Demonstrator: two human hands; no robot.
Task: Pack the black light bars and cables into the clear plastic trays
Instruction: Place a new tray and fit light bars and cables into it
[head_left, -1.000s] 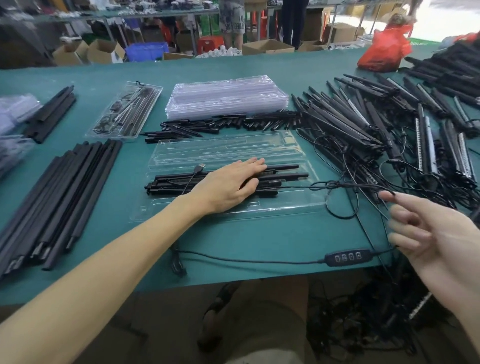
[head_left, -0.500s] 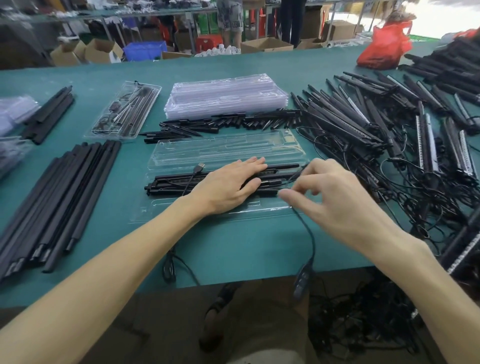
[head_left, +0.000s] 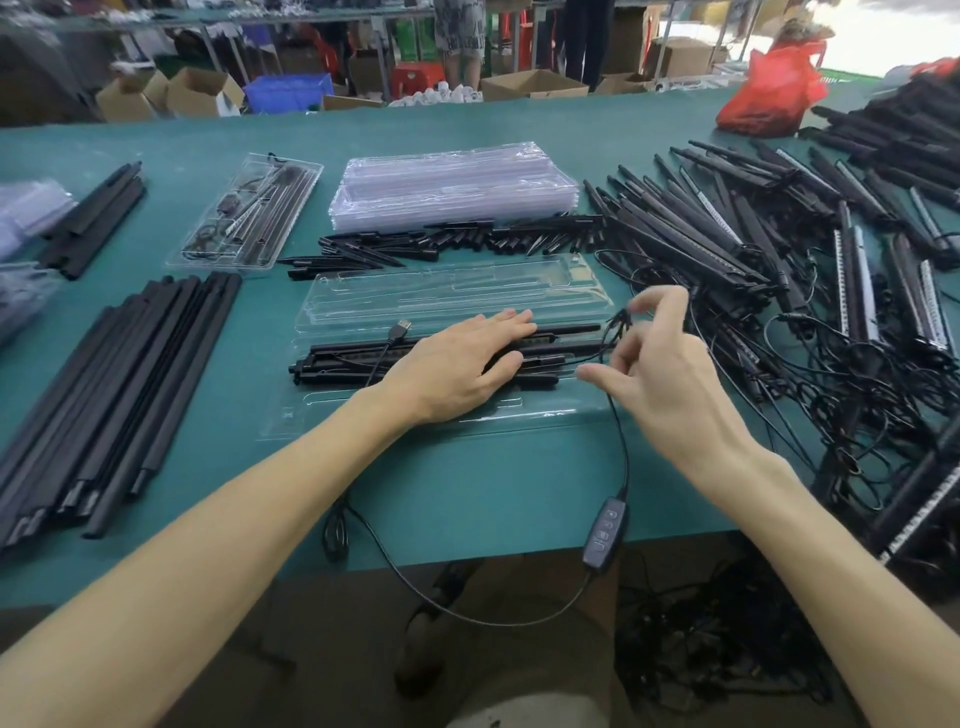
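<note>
An open clear plastic tray (head_left: 363, 415) lies in front of me on the green table, with black light bars (head_left: 343, 358) laid in its near half. My left hand (head_left: 457, 366) rests flat on those bars, fingers straight. My right hand (head_left: 660, 364) hovers at the tray's right end and pinches a bundle of thin black cable (head_left: 618, 325) between thumb and forefinger. From there the cable runs down over the table edge to an inline controller (head_left: 605, 535), which hangs off the edge. A USB plug (head_left: 401, 328) lies on the tray's hinge area.
A stack of clear trays (head_left: 457, 182) and a row of small black parts (head_left: 447, 241) sit behind the open tray. A packed tray (head_left: 249, 213) lies back left. Long black tubes (head_left: 114, 374) fill the left; tangled light bars and cables (head_left: 779, 270) fill the right.
My right hand came in from the right front with the cable, reached the tray's right end, then lifted slightly with the cable bundle pinched. The controller slid off the table edge. My left hand stayed put.
</note>
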